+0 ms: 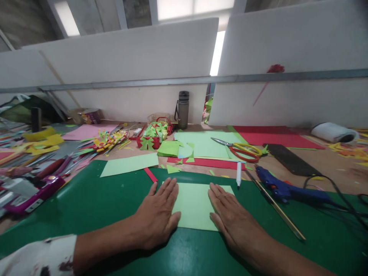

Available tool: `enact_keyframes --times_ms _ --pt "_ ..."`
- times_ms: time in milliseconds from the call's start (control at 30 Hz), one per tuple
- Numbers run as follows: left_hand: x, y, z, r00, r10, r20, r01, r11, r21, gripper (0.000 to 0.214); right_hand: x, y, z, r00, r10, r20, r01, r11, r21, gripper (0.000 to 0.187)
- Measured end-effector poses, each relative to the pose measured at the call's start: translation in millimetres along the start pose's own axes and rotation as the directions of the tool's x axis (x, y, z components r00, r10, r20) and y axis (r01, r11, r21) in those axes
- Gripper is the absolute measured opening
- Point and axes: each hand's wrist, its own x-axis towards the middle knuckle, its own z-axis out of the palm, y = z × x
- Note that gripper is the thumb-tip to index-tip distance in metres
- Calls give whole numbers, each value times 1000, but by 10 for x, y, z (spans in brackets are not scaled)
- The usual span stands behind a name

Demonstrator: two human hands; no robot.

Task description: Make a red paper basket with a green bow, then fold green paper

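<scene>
A light green sheet of paper (194, 207) lies flat on the dark green mat (115, 207) in front of me. My left hand (161, 214) presses on its left side, fingers stretched out and thumb apart. On the right side of the paper rests my right hand (230, 212), also flat with fingers extended. Just beyond the sheet are small green paper scraps (173, 169) and a short red strip (150, 174). A white marker (239, 174) lies beyond my right hand.
Scissors (238, 148) lie on light green sheets (201, 142) at the back. To the right are a blue glue gun (293, 189) with its cord, a metal rod (278, 209) and a black phone (293, 159). A bottle (183, 110) stands by the wall; a purple tool (37, 193) sits left.
</scene>
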Motion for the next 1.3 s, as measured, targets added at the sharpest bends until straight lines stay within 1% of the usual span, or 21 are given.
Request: enact_keyframes --times_ms 167,267,333,367,400,433,467,500,533,567,600,633,700,833,900,933,967,1033,1100,1167,1300 --pt "-282 -162 34 984 -174 -37 174 985 -3 65 18 -50 -81 996 33 79 -30 999 -40 55" --pt "-338 -198 42 970 -233 -70 233 972 -15 63 23 -64 -95 997 37 71 -34 999 -39 54" --pt "-328 -177 27 952 -265 -153 266 964 -14 58 21 -63 -82 998 34 49 -32 999 -31 54" --pt "-312 -145 13 944 -256 -208 260 966 -10 55 18 -60 -72 999 32 39 -31 999 -29 54" --pt "-288 -99 -5 942 -217 -255 224 975 -3 54 14 -57 -61 999 29 31 -28 999 -27 54" --pt "-258 -38 -25 951 -139 -276 146 989 5 53 10 -53 -51 999 27 20 -27 999 -23 53" --pt "-222 35 -48 963 -28 -268 31 1000 7 55 5 -50 -44 1000 27 7 -27 999 -19 53" --pt "-182 113 -70 969 104 -222 -108 994 -5 58 -2 -46 -42 1000 26 -5 -26 1000 -17 52" --pt "-139 191 -92 959 239 -154 -247 968 -37 62 -10 -42 -44 999 28 -16 -28 999 -18 51" --pt "-99 260 -111 936 340 -94 -348 934 -84 66 -21 -37 -51 999 29 -21 -30 999 -23 51" --pt "-63 314 -125 909 415 -35 -416 900 -132 69 -34 -29 -63 999 32 -17 -33 999 -32 51" --pt "-34 349 -135 887 463 -5 -456 873 -172 71 -48 -18 -77 999 39 -9 -39 998 -42 50" --pt "-3 355 -138 866 500 15 -486 849 -210 71 -83 10 -117 999 52 12 -52 997 -48 51" --pt "-35 223 -101 858 513 24 -496 840 -219 66 -146 34 -264 998 61 4 -61 998 35 46" --pt "-73 166 -85 856 517 27 -500 838 -218 66 -145 -6 -375 995 102 -6 -100 982 160 37" --pt "-90 149 -82 856 516 25 -499 838 -219 66 -131 -36 -430 991 133 15 -133 960 247 31" --pt "-103 140 -83 858 514 24 -497 839 -222 66 -108 -70 -479 983 168 78 -184 921 343 25" --pt "-117 137 -94 862 506 16 -488 840 -238 63 -37 -130 -544 956 187 226 -271 858 437 16" --pt "-118 138 -107 870 493 -1 -476 840 -261 57 52 -164 -564 909 187 372 -355 815 458 15" --pt "-113 134 -115 883 469 -19 -455 844 -286 48 140 -174 -559 853 192 485 -432 782 450 18" --pt "-108 107 -92 893 449 -39 -437 841 -320 38 277 -211 -580 772 211 600 -516 759 397 24"
